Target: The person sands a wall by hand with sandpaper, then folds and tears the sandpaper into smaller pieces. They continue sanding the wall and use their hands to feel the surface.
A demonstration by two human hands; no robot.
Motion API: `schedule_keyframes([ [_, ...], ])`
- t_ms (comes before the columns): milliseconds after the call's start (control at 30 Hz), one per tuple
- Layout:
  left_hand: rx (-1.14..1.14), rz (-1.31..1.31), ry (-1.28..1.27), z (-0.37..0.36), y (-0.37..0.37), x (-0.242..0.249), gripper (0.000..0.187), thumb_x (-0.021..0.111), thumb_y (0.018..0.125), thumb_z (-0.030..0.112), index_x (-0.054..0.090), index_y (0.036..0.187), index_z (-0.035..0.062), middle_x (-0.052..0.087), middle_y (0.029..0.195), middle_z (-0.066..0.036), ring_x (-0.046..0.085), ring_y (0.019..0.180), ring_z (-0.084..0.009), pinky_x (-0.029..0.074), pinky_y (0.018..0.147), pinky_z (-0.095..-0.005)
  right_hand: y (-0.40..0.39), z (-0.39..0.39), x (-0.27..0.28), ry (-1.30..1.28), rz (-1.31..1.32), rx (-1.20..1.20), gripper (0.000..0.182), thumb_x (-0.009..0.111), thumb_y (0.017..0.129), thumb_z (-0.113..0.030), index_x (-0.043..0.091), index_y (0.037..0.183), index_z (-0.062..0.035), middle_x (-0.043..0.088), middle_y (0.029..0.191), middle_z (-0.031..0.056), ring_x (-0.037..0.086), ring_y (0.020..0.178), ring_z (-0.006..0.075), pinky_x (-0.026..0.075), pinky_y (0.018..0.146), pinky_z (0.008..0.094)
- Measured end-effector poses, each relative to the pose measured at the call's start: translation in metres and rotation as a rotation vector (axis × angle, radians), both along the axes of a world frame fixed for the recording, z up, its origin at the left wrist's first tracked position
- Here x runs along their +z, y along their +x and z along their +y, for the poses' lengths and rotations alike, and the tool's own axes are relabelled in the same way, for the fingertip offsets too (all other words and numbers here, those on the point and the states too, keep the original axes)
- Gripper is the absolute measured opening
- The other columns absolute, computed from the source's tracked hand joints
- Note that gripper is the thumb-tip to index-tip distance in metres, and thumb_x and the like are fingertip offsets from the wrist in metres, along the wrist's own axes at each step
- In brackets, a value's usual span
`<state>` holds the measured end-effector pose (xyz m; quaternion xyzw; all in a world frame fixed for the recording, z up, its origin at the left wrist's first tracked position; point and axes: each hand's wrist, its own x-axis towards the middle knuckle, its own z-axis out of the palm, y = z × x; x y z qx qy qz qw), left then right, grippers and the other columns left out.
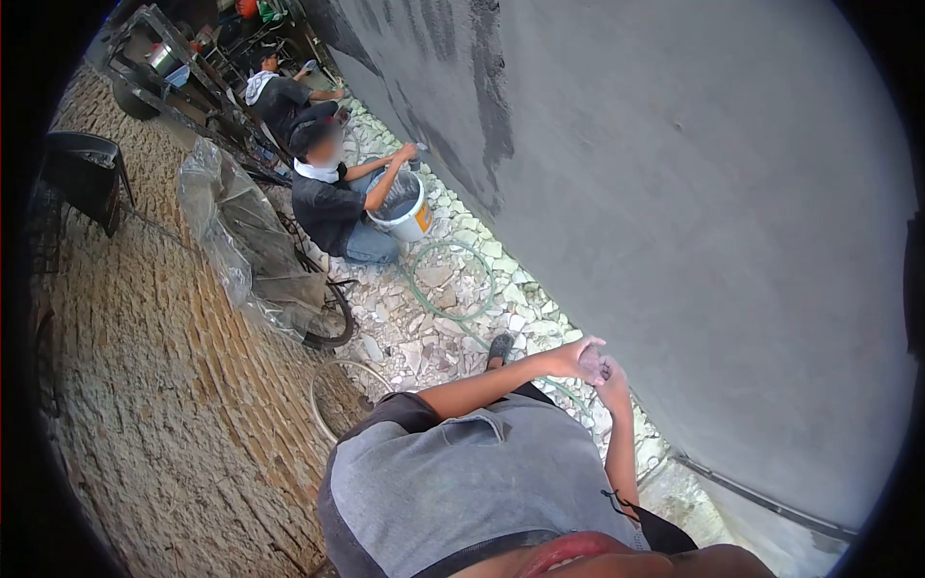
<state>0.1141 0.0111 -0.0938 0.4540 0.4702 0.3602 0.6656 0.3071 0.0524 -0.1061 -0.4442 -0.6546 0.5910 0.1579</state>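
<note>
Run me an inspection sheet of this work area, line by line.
Surface: grey wall, darker streaks along one end; pale broken stones at its foot.
Job's things: greyish lump between the hands; exact nature unclear.
Clutter: crumpled plastic sheeting and a black container off to the left.
Hands: left hand and right hand together around the lump.
Cables: nothing seen clearly; green hose looped on the stones.
Surroundings: two co-workers low beside the wall, the nearer at a white bucket.
</note>
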Motion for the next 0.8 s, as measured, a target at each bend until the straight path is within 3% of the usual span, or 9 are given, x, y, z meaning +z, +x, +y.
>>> schedule_keyframes([
  [100, -0.105, 0.168, 0.135, -0.018, 0.014, -0.007, 0.105, 0.09, 0.069, 0.036, 0.031, 0.145, -0.0041, 0.051, 0.134, -0.023, 0.051, 0.126, -0.0291, 0.041, 0.106, -0.0363, 0.01, -0.009, 0.021, 0.071, 0.081, -0.008, 0.019, 0.065, 0.083, 0.002, 0.062, 0.101, -0.0001, 0.066, 0.082, 0.0045, 0.063, 0.073, 0.0093, 0.051, 0.067, 0.0274],
  [167, -0.195, 0.248, 0.244, -0.029, 0.021, -0.008, 0.1, 0.089, 0.072, 0.034, 0.031, 0.143, -0.0078, 0.051, 0.134, -0.024, 0.052, 0.125, -0.0285, 0.039, 0.106, -0.0355, 0.014, -0.014, 0.046, 0.349, -0.089, 0.108, 0.023, 0.068, 0.079, 0.003, 0.063, 0.1, -0.0024, 0.066, 0.08, 0.0054, 0.062, 0.069, 0.0096, 0.05, 0.066, 0.0277],
  [333, -0.303, 0.342, 0.234, -0.033, 0.026, 0.006, 0.079, 0.081, 0.076, 0.028, 0.039, 0.137, 0.0004, 0.061, 0.114, -0.022, 0.061, 0.11, -0.0326, 0.046, 0.096, -0.0389, 0.018, -0.037, 0.096, 0.461, -0.192, 0.001, 0.022, 0.074, 0.076, -0.001, 0.067, 0.097, -0.0038, 0.064, 0.08, 0.0089, 0.062, 0.068, 0.0201, 0.05, 0.066, 0.0318],
  [433, -0.57, 0.563, 0.162, -0.033, 0.03, 0.012, 0.064, 0.076, 0.078, 0.025, 0.047, 0.131, 0.0038, 0.064, 0.103, -0.017, 0.063, 0.096, -0.0315, 0.049, 0.087, -0.0395, 0.034, -0.041, 0.095, 0.513, -0.081, 0.065, 0.025, 0.074, 0.076, -0.001, 0.068, 0.1, -0.0049, 0.064, 0.084, 0.0098, 0.062, 0.074, 0.0236, 0.051, 0.069, 0.0348],
  [567, -0.328, 0.516, 0.321, -0.044, 0.033, 0.016, 0.051, 0.072, 0.082, 0.023, 0.054, 0.126, 0.0047, 0.062, 0.095, -0.014, 0.059, 0.082, -0.0281, 0.049, 0.077, -0.0376, 0.052, -0.044, 0.107, 0.757, 0.0, 0.109, 0.02, 0.071, 0.081, 0.0, 0.068, 0.099, -0.0057, 0.068, 0.093, 0.0107, 0.063, 0.082, 0.0241, 0.051, 0.074, 0.0351],
  [633, -0.189, 0.489, 0.448, -0.049, 0.035, 0.021, 0.049, 0.072, 0.083, 0.023, 0.055, 0.126, 0.0056, 0.061, 0.093, -0.012, 0.058, 0.079, -0.026, 0.048, 0.074, -0.0365, 0.059, -0.049, 0.116, 0.53, 0.062, -0.062, 0.011, 0.07, 0.085, -0.002, 0.066, 0.095, -0.0025, 0.07, 0.094, 0.0103, 0.065, 0.083, 0.0195, 0.051, 0.075, 0.0324],
  [700, -0.126, 0.453, 0.275, -0.049, 0.033, 0.055, 0.052, 0.072, 0.087, 0.028, 0.054, 0.131, 0.0064, 0.061, 0.093, -0.011, 0.059, 0.08, -0.0197, 0.049, 0.074, -0.033, 0.071, -0.05, 0.123, 0.422, 0.051, -0.065, 0.009, 0.067, 0.089, -0.002, 0.062, 0.096, -0.0011, 0.071, 0.094, 0.0103, 0.068, 0.089, 0.0237, 0.053, 0.079, 0.034],
  [733, -0.129, 0.417, 0.232, -0.049, 0.031, 0.059, 0.052, 0.07, 0.092, 0.032, 0.053, 0.133, 0.006, 0.06, 0.096, -0.008, 0.059, 0.081, -0.0138, 0.049, 0.073, -0.0298, 0.076, -0.052, 0.124, 0.362, 0.044, -0.131, 0.009, 0.066, 0.091, -0.003, 0.061, 0.097, 0.0001, 0.07, 0.092, 0.0105, 0.068, 0.087, 0.0205, 0.053, 0.078, 0.0328],
  [800, -0.01, 0.246, 0.222, -0.05, 0.032, 0.049, 0.049, 0.068, 0.093, 0.033, 0.055, 0.129, 0.0041, 0.06, 0.094, -0.006, 0.059, 0.08, -0.0136, 0.049, 0.073, -0.0298, 0.082, -0.054, 0.122, 0.344, 0.051, -0.194, 0.013, 0.062, 0.095, -0.003, 0.061, 0.106, 0.0034, 0.069, 0.091, 0.0099, 0.067, 0.086, 0.0127, 0.054, 0.077, 0.0293],
])
